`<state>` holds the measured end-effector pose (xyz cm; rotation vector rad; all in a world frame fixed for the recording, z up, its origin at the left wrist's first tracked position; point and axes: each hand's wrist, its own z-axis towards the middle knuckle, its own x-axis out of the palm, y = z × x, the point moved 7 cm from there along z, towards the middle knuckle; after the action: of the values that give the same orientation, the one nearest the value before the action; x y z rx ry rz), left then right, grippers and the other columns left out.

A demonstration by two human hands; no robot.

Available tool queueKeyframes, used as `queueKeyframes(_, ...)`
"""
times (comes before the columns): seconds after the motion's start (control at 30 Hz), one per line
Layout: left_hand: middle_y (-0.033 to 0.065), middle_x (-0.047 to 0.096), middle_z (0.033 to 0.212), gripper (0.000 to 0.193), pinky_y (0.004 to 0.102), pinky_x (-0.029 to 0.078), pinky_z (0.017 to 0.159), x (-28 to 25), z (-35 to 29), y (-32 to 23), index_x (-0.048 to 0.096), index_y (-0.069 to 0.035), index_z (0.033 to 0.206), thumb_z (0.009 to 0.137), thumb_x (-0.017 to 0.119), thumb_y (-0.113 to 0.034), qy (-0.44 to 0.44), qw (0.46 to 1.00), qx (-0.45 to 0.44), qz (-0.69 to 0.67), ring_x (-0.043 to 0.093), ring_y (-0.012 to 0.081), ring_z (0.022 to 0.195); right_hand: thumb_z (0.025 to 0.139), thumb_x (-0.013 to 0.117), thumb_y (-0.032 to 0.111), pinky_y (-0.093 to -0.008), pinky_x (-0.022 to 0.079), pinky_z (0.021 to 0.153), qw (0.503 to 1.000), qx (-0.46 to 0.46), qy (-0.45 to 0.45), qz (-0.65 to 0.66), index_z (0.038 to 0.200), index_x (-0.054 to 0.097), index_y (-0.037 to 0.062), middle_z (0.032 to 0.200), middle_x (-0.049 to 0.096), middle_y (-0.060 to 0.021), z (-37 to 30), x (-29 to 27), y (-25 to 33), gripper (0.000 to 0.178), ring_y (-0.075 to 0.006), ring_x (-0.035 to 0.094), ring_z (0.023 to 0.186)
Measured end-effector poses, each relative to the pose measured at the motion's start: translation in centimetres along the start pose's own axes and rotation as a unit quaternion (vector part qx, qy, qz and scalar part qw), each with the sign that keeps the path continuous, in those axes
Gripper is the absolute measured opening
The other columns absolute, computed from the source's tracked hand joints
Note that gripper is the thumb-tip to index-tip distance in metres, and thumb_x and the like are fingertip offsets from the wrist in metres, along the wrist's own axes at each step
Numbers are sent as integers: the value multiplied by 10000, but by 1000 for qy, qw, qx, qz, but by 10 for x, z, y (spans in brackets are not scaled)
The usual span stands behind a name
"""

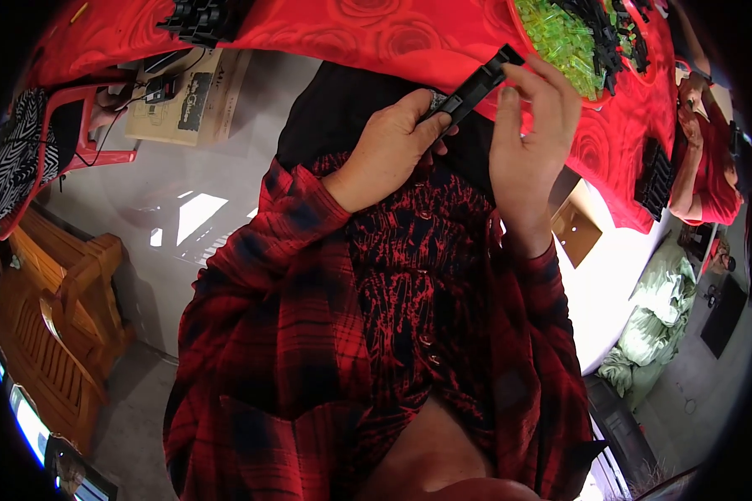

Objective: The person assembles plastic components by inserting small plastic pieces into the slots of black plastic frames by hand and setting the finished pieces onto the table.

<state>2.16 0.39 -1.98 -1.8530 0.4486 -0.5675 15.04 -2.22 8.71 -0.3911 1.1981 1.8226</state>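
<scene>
Black plastic forms the long, narrow part [474, 93] in hand, which lies obliquely above the person's lap, in front of the edge of the red tablecloth [351, 25], its far end tilted up and to the right. The left hand [393, 152] is clamped on the lower end, thumb along the upper face and fingers curled beneath. The right hand [536, 138] is positioned at the far end: thumb and forefinger stand apart, with the forefinger at or just beside the tip. Whether that finger bears on the tip, and whether any small component sits under it, cannot be told. Status, as judged from this view: handling of one unit is under way and not concluded, since both hands are at the part and it has not been set down. Whether its fittings are complete cannot be determined. Loose stock is plentiful: translucent green pieces [564, 50] lie heaped at the upper right, with black pieces [617, 37] beside them. Further black items [196, 21] are grouped at the upper left, and a black ribbed item [654, 178] lies near the right edge of the cloth; whether these are finished units or unworked stock is not evident.
</scene>
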Motion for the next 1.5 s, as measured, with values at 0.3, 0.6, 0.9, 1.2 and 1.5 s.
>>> queueKeyframes(0.3,22,703,914,161,236,509,633,-3,2,2,611,-26,1082,1055,548,-171,-23,999,16,40,614,64,720,952,677,128,-398,447,1000,984,161,27,72,1429,390,-90,1268,489,-225,-12,19,-37,597,-295,546,1113)
queueKeyframes(0.6,20,674,839,180,253,512,648,-7,4,-10,662,2,1045,1040,570,-152,-36,987,23,156,622,88,705,940,653,80,-375,453,913,973,188,34,128,1456,350,-73,1254,472,-190,-18,25,-39,618,-232,536,980)
queueKeyframes(0.9,31,691,882,199,249,530,721,-5,2,-14,673,33,1057,1022,604,-151,-40,999,34,4,653,93,783,931,647,56,-391,422,940,981,139,15,133,1451,354,-71,1181,475,-177,-17,20,-24,610,-239,510,1012)
queueKeyframes(1.2,24,669,826,189,236,495,610,-7,-3,-11,657,8,1036,1014,630,-177,-39,999,9,-9,599,70,676,965,603,-6,-223,445,717,995,76,15,62,1468,308,-71,1141,544,-108,-21,19,-14,588,-110,562,890)
queueKeyframes(1.5,11,660,797,189,234,470,579,-1,-8,-15,655,-6,990,1008,639,-193,-13,1000,-7,9,586,67,638,939,606,-52,-214,440,678,998,45,-23,41,1445,317,-85,1080,533,-112,-32,9,-3,584,-110,555,851)
